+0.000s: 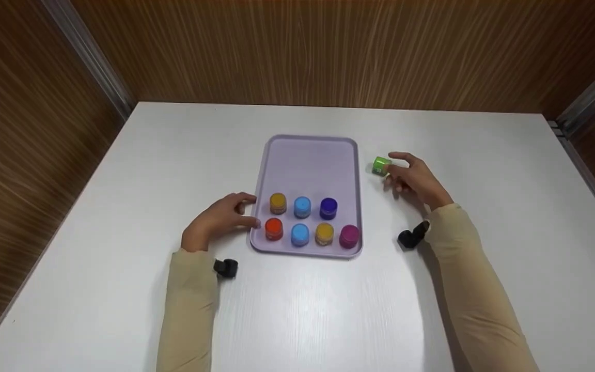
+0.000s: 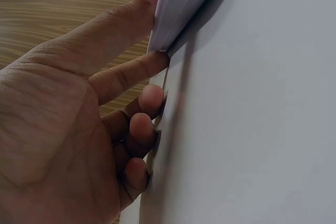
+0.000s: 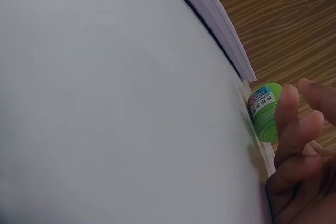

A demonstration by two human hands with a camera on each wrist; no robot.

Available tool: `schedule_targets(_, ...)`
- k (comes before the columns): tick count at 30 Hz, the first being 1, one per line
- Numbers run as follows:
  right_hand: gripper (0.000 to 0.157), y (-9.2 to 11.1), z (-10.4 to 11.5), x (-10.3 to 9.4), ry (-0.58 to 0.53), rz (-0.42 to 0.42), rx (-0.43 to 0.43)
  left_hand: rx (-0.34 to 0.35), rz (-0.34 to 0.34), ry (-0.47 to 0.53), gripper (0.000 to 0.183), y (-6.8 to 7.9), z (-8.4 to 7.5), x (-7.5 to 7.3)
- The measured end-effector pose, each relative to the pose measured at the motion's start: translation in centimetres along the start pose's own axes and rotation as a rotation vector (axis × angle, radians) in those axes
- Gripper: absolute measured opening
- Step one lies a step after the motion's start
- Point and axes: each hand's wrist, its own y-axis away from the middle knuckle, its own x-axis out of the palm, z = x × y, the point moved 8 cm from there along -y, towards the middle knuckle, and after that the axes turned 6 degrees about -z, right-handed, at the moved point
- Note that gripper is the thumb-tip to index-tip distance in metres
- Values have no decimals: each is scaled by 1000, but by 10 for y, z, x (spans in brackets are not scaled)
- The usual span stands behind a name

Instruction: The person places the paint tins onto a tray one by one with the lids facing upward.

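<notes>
My left hand is at the left side of a lilac tray. In the left wrist view the thumb rests on the tray's rim, and the index finger touches its outer edge. Several small paint jars stand upright on the near half of the tray, among them a red jar and a magenta jar. Right of the tray, a green paint jar seems tipped on its side on the table. My right hand is beside it, fingers spread and loosely bent, one fingertip overlapping the jar.
The white table runs up to a wood-grain panel at the back, with another panel on the left. A black wrist device hangs by the left sleeve and another black device by the right sleeve.
</notes>
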Motion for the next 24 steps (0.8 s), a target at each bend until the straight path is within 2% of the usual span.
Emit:
schedule_targets(13, 60, 2, -1, 7, 39, 21, 35, -4, 3, -12, 69, 1, -2, 0)
schedule_targets(24, 59, -1, -2, 8, 60, 7, 28, -6, 5, -5, 68, 1, -1, 0)
